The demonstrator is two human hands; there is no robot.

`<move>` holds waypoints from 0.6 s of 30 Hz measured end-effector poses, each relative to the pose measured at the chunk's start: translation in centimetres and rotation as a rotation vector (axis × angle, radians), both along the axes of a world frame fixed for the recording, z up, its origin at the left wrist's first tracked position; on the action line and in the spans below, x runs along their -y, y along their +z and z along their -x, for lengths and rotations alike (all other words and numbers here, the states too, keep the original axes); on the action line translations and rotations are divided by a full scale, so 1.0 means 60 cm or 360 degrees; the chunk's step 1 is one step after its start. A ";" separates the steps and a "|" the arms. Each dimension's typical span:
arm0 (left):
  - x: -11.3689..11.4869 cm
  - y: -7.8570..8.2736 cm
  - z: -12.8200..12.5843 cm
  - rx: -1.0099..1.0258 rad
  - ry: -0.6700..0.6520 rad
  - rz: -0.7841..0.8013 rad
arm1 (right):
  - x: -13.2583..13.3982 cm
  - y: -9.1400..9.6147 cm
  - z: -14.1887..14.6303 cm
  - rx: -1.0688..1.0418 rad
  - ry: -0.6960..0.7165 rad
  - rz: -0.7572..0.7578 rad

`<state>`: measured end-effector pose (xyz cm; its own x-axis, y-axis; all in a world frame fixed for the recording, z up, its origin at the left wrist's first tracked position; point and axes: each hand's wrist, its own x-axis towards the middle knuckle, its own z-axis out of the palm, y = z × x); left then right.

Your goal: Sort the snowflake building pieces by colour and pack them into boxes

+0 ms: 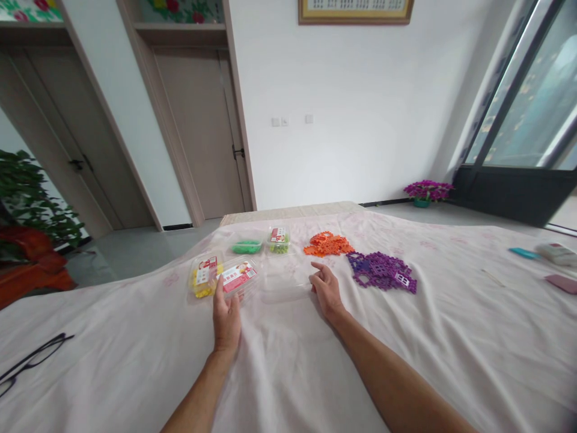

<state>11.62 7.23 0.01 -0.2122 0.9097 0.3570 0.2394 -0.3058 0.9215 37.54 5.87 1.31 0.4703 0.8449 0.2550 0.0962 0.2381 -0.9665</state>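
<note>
My left hand grips the near edge of a clear plastic lid with a red and white label, thumb and fingers on either side of it. To the right of the lid lies a clear plastic box, open at the top. Whether lid and box are joined, I cannot tell. My right hand is at the right edge of this box, index finger stretched out and the other fingers bent; it appears to hold nothing. Orange plastic pieces lie beyond it, and purple plastic pieces to its right.
A labelled box of yellow pieces sits at the left. Behind are a box of green pieces and a labelled box of light green ones. Glasses lie at the left on the pale tablecloth; a pink object is far right.
</note>
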 end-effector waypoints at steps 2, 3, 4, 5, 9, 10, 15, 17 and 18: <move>-0.003 -0.004 -0.002 0.0091 -0.0041 0.0105 | 0.002 0.002 0.000 -0.0018 -0.0009 0.0011; -0.005 -0.006 -0.002 0.0125 -0.0065 0.0149 | 0.001 0.001 0.000 -0.0023 -0.0017 0.0012; -0.007 -0.007 -0.003 0.0141 -0.0090 0.0185 | 0.001 0.001 0.000 -0.0028 -0.0025 0.0011; -0.009 -0.009 -0.002 0.0158 -0.0111 0.0214 | 0.000 -0.001 0.000 -0.0033 -0.0034 0.0010; -0.017 -0.011 -0.002 0.0225 -0.0154 0.0303 | -0.002 -0.005 -0.003 -0.0051 -0.0063 -0.0002; -0.018 -0.011 -0.003 0.0213 -0.0169 0.0323 | -0.002 -0.006 -0.004 -0.0055 -0.0065 -0.0007; -0.015 -0.006 -0.006 0.0041 -0.0275 0.0311 | 0.003 -0.002 -0.005 -0.0117 -0.0069 -0.0028; -0.009 0.001 -0.007 0.0031 -0.0370 0.0305 | 0.004 -0.001 -0.004 -0.0151 -0.0051 -0.0041; -0.005 0.005 -0.008 0.0036 -0.0426 0.0313 | 0.004 0.000 -0.003 -0.0172 -0.0028 -0.0042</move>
